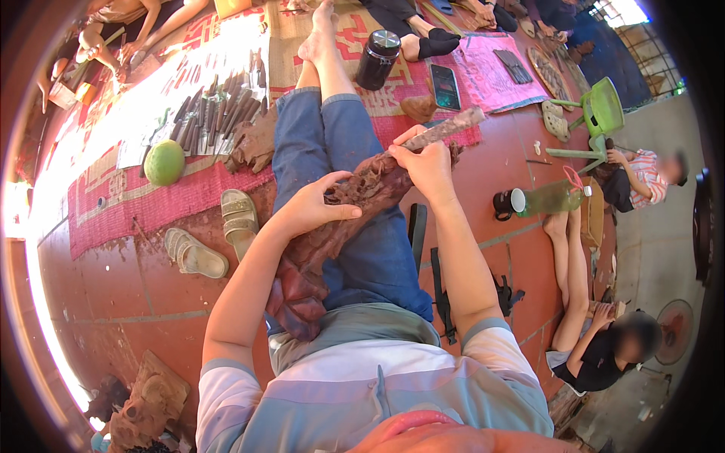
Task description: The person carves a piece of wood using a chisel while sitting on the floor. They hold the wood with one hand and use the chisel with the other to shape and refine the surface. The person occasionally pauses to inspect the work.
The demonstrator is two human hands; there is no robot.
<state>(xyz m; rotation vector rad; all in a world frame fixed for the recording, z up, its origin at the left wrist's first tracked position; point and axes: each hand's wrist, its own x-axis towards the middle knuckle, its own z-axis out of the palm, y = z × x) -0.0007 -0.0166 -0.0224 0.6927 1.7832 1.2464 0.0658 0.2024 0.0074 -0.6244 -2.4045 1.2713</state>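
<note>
Across my lap lies a long, reddish-brown carved piece of wood (pixel 370 186), with a knobbly, hollowed surface. My left hand (pixel 313 208) grips its near side, thumb and fingers spread round the edge. Farther along, my right hand (pixel 424 164) is closed round a rough, pale brown rod (pixel 457 125) that sticks out to the upper right. The rod's other end is mostly hidden by my fingers, close over the wood. A glossy dark red bundle (pixel 298 298) rests by my left thigh, under the wood's lower end.
Several carving tools (pixel 219 109) lie on a pale sheet at far left, near a round green fruit (pixel 165 163). Beyond my knees are a black flask (pixel 378 60) and a phone (pixel 445 87). Sandals (pixel 198 254), a green bottle (pixel 551 199) and a green chair (pixel 602 107) surround me; other people sit nearby.
</note>
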